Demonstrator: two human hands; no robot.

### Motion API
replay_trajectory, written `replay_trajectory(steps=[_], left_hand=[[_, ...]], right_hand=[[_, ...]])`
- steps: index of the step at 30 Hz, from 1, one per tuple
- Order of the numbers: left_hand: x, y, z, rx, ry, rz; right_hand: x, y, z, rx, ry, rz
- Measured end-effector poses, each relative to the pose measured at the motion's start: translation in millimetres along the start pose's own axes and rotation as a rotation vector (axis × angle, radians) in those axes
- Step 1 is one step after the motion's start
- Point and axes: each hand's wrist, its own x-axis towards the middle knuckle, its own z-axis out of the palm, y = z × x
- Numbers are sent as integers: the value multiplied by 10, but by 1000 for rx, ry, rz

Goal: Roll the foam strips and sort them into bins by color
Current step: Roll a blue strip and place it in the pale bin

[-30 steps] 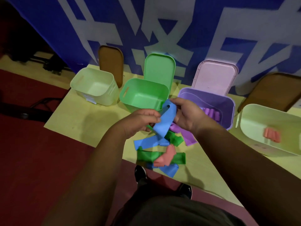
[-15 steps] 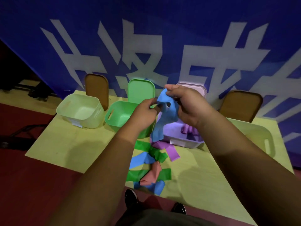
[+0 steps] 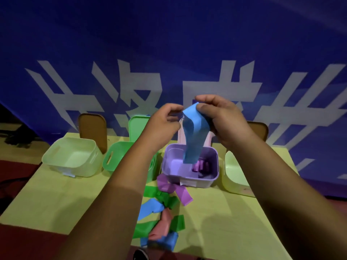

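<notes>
- Blue foam strip (image 3: 195, 136): lifted clear of the tabletop (image 3: 56, 203) and held up over the purple bin (image 3: 165, 160) at the far edge. Top end gripped, the rest hanging loose and unrolled, lower end dangling above the bin's opening.
- Right hand (image 3: 223, 119): clamped on the strip's top end, thumb and fingers curled round it.
- Left hand (image 3: 163, 122): fingers curled, tips right at the strip's top left corner. Touching or just short of it, cannot tell.
- Step in hand, by the look of it: the very start of a roll. Picked up and let hang straight, no turn wound in yet.
- Next move probably calls for folding the top end over tightly with both hands, then winding down the length with the edges kept level to avoid a coned roll. Springy stuff, most likely, so a firm hold needed right up to the drop.
- After that, a bin choice:
  - Purple bin already holding purple rolls (image 3: 200, 166), so wrong for blue.
  - Green bin (image 3: 112, 160) next along toward the left, equally wrong.
  - No blue bin seen. Left pale bin (image 3: 56, 158) by the far left corner, or right pale bin (image 3: 232, 171), partly hidden behind the right forearm. Intended one cannot be told.
- Plenty left to do: loose pile (image 3: 161, 212) of green, blue, pink and purple strips, running from just in front of the purple bin to the near edge, none rolled.
</notes>
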Motion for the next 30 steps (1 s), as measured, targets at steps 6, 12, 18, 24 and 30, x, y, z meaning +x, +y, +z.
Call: replay_trajectory(steps=[6,12,18,24,30], left_hand=[[1,551,-40,-107,16,137],[206,762,-20,-21,78,172],[297,1089,-73,107,34,305],[428,1195,-181,65,52,325],[525,1153,-211,50,53,312]], right_hand=[[-3,-197,-53,-68,62,-120],[-13,-383,-91,-173,94,-243],[84,-499,-218,-345,46,-346],[198,-627,-175,-339,14,-383],[302,-709,-164,-310,31,-378]])
